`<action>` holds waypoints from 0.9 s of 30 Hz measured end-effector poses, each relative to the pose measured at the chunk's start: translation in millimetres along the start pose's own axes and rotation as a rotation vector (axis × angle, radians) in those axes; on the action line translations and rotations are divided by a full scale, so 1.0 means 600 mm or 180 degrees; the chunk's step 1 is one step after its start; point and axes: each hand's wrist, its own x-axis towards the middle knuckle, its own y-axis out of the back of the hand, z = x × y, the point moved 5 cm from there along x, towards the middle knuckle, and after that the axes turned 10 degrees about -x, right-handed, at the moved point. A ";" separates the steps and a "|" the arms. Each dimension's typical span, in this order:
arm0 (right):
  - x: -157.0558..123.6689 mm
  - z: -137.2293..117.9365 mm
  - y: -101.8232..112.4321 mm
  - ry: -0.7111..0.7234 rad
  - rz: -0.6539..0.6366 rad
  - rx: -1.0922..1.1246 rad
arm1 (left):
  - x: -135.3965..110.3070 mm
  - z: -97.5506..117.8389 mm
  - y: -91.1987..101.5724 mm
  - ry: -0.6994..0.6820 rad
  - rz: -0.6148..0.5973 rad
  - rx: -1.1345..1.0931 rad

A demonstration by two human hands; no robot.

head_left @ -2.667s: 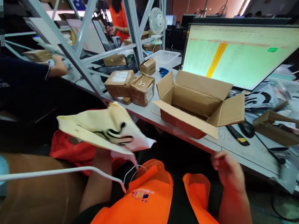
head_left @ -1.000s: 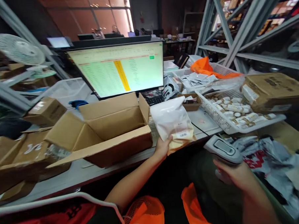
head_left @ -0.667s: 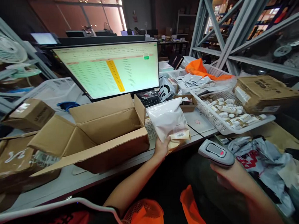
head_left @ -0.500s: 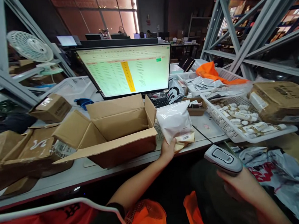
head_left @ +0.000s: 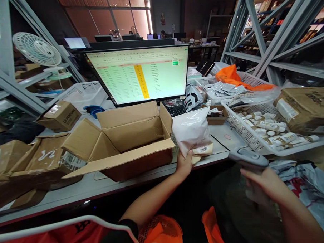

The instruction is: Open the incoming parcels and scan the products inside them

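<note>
My left hand (head_left: 184,165) grips the lower edge of a glossy white plastic pouch (head_left: 191,131), which has a barcode label and a yellowish bottom. The pouch is held upright over the front of the desk, just right of an open cardboard box (head_left: 133,137) with its flaps spread. In my right hand (head_left: 266,183) is a grey barcode scanner (head_left: 248,158), its fingers wrapped around the handle. The scanner's head points left toward the pouch but stays apart from it. Motion blurs the right hand a little.
Behind the box stands a monitor (head_left: 141,76) showing a spreadsheet. A white basket (head_left: 255,137) of small bottles sits at the right beside a taped carton (head_left: 306,108). More cartons (head_left: 45,155) crowd the left of the desk, and crumpled plastic bags (head_left: 310,190) lie at lower right.
The scanner has tilted and shifted slightly up and to the right in my right hand. The pouch stays in my left hand. The whole view has shifted a little.
</note>
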 end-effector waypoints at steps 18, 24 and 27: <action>-0.066 -0.011 -0.132 -0.0022 -0.0392 0.2855 | -0.082 0.027 -0.058 0.1095 -0.1984 0.0542; -0.176 0.078 -0.123 -0.0570 0.0055 0.3719 | -0.150 -0.033 -0.138 0.1452 -0.3209 0.0862; -0.236 0.095 -0.082 -0.0582 0.0400 0.3731 | -0.184 -0.025 -0.165 0.0623 -0.3492 0.1342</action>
